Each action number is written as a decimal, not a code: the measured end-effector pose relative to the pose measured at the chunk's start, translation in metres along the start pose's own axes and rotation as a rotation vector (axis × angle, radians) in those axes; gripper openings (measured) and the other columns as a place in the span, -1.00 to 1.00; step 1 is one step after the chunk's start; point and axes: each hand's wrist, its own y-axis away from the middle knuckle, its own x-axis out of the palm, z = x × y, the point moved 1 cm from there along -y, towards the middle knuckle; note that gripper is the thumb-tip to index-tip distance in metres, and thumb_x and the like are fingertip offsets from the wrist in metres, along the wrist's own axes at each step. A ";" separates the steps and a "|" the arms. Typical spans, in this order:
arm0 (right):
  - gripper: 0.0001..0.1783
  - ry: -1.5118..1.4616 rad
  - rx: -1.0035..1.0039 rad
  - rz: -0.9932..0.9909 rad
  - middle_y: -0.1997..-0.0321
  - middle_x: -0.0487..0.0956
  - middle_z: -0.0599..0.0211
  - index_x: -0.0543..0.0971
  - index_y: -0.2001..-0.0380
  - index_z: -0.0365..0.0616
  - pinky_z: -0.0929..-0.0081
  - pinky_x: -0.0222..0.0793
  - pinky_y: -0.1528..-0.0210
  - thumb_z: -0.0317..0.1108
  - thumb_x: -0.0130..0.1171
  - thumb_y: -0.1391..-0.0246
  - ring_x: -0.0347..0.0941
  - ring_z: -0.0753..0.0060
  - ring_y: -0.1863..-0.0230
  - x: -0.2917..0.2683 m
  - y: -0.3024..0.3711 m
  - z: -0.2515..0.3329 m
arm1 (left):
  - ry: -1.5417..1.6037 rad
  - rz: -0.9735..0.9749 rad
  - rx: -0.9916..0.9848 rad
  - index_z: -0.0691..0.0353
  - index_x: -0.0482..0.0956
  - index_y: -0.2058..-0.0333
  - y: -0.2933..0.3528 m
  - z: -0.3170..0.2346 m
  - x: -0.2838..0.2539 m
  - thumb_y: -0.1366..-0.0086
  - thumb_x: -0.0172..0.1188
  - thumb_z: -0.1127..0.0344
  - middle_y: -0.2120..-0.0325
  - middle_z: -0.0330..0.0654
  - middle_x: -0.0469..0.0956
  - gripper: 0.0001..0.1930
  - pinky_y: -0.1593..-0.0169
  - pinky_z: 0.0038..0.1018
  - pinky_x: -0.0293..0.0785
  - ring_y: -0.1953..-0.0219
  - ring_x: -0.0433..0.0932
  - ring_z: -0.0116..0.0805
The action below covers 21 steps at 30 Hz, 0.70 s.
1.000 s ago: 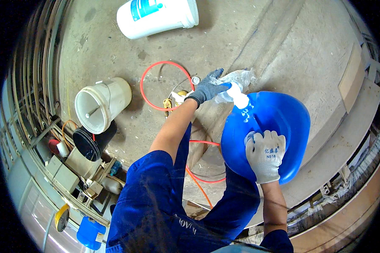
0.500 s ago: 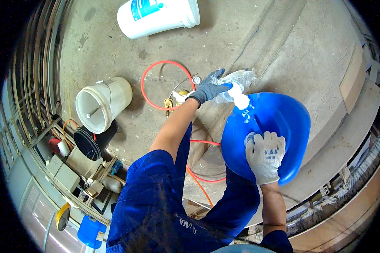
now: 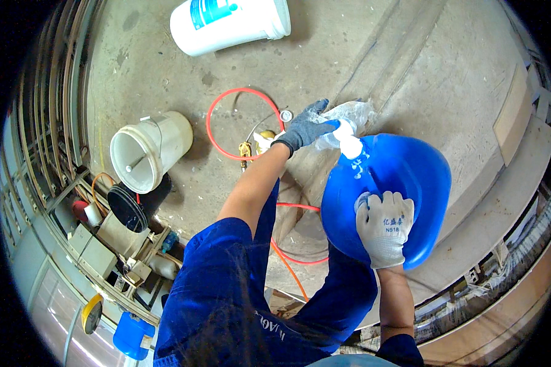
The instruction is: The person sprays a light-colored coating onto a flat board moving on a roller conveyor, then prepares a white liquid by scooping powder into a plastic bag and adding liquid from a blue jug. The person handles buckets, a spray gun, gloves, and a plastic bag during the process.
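My left hand (image 3: pixel 306 129), in a grey glove, is closed on a white object wrapped in clear plastic film (image 3: pixel 349 142). Its white end lies over the rim of a blue plastic shell (image 3: pixel 410 174), shaped like a deep basin or seat. White marks dot the shell just below that end. My right hand (image 3: pixel 384 220), in a white glove, has its fingers curled inside the shell. A pale bit shows at its fingertips, too covered to name. The shell leans tilted near my knee, and what supports it is hidden.
A red hose (image 3: pixel 209 122) loops across the concrete floor beside a brass fitting (image 3: pixel 245 150). An off-white bucket (image 3: pixel 177 131) and a black round lid or tub (image 3: pixel 127 207) stand left. Another white bucket (image 3: pixel 239 27) lies far ahead. Equipment lines the left; boards edge the right.
Almost nothing differs. The plastic film by my left hand has shifted slightly to the right; my right hand keeps its place in the shell.
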 end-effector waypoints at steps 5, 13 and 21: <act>-0.87 0.015 0.005 0.012 0.57 0.43 0.27 0.54 0.63 -0.07 0.24 0.14 0.27 -0.30 0.19 0.13 0.34 0.27 0.42 0.001 0.001 -0.001 | -0.011 0.019 -0.021 0.31 0.18 -0.33 0.001 -0.005 0.001 -0.02 0.28 -0.31 -0.33 0.13 0.17 0.05 -0.41 -0.33 0.03 -0.38 0.14 0.00; -0.85 0.011 0.011 0.016 0.56 0.40 0.26 0.50 0.67 -0.03 0.24 0.13 0.28 -0.26 0.20 0.18 0.34 0.24 0.41 0.003 0.001 -0.001 | -0.009 0.013 0.006 0.34 0.17 -0.32 -0.001 0.001 0.002 -0.03 0.27 -0.32 -0.34 0.14 0.15 0.06 -0.42 -0.33 0.00 -0.39 0.12 -0.01; -0.86 0.014 -0.003 -0.003 0.59 0.39 0.30 0.51 0.66 -0.04 0.25 0.13 0.29 -0.30 0.19 0.14 0.33 0.27 0.45 0.002 0.001 -0.002 | 0.012 0.012 0.001 0.34 0.17 -0.32 0.001 -0.006 0.000 -0.03 0.27 -0.31 -0.33 0.14 0.16 0.06 -0.42 -0.33 0.00 -0.39 0.13 -0.01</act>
